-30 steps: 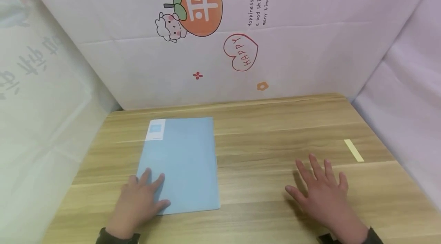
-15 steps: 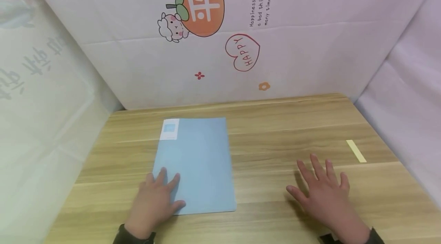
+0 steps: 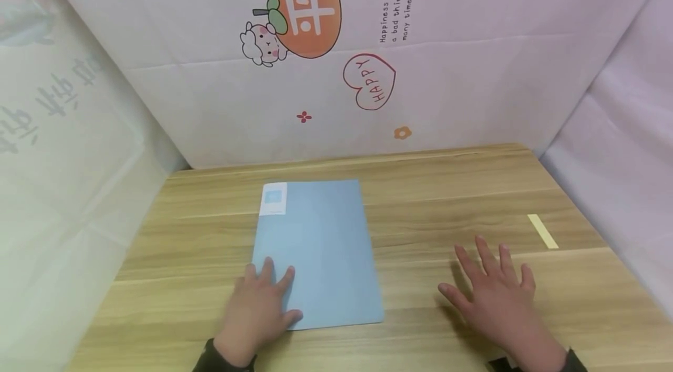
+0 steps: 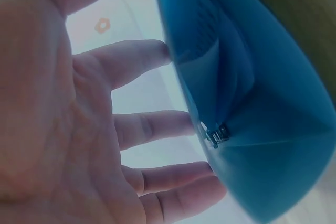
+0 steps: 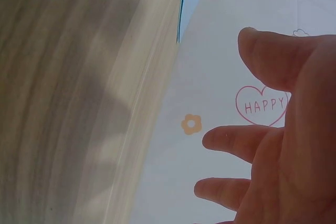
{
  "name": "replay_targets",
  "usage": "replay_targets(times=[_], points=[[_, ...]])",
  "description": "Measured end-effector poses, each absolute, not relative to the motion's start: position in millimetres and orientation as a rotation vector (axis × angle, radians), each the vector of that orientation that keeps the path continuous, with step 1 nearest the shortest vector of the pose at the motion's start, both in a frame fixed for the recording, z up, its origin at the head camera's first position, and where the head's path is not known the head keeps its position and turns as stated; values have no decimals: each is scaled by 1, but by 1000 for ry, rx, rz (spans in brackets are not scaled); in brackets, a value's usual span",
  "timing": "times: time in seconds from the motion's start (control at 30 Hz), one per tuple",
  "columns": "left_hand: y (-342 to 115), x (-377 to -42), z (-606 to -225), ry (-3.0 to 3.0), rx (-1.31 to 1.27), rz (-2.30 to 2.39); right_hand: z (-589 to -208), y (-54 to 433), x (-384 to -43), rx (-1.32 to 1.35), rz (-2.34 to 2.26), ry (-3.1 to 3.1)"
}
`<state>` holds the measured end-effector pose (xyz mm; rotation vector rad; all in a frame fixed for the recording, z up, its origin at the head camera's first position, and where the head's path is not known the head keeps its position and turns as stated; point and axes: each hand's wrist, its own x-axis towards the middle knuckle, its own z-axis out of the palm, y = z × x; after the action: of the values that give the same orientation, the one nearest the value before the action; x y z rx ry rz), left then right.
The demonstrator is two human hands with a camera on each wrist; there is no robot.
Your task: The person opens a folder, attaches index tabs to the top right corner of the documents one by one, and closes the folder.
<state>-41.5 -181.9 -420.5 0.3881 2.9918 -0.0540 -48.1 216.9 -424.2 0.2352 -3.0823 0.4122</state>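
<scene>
A light blue file folder (image 3: 326,243) lies closed on the wooden table, left of the middle. It has a white label (image 3: 273,199) at its far left corner. My left hand (image 3: 257,305) rests on its near left part with fingers spread. In the left wrist view the fingertips touch the outer cover of the folder (image 4: 278,166), whose edge gapes and shows a metal clip (image 4: 215,134) inside. My right hand (image 3: 496,296) is held over the table to the right of the folder, fingers spread, holding nothing.
A pale yellow strip (image 3: 543,231) lies on the table (image 3: 436,185) beyond my right hand. White printed cloth (image 3: 226,109) stands along the back edge, and more cloth hangs at the left and right sides.
The folder has slid to the right across the table with my left hand on it, closer to my right hand. The right hand has stayed nearly still.
</scene>
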Motion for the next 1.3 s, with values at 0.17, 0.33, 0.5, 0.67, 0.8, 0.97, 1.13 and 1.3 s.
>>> replay_targets(times=[0.17,0.33,0.5,0.67,0.8,0.97,1.13,1.3], points=[[-169,-43,-418,2967,380,-55,-423,218,-47,232,414,-3079],[-158,-43,-419,2965,409,-67,-423,219,-46,227,427,-3080],[-151,-46,-420,2973,457,-102,-424,221,-46,225,431,-3073],[-145,-51,-421,2976,491,-125,-423,222,-46,220,414,-3071],[-140,-56,-421,2985,505,-119,-424,223,-46,220,405,-3077],[-135,-63,-424,3002,521,-126,-423,226,-50,216,363,-3077],[-132,-69,-425,3017,533,-137,-417,238,-62,199,278,-3072],[-130,-75,-424,3004,529,-148,-409,252,-72,182,258,-3086]])
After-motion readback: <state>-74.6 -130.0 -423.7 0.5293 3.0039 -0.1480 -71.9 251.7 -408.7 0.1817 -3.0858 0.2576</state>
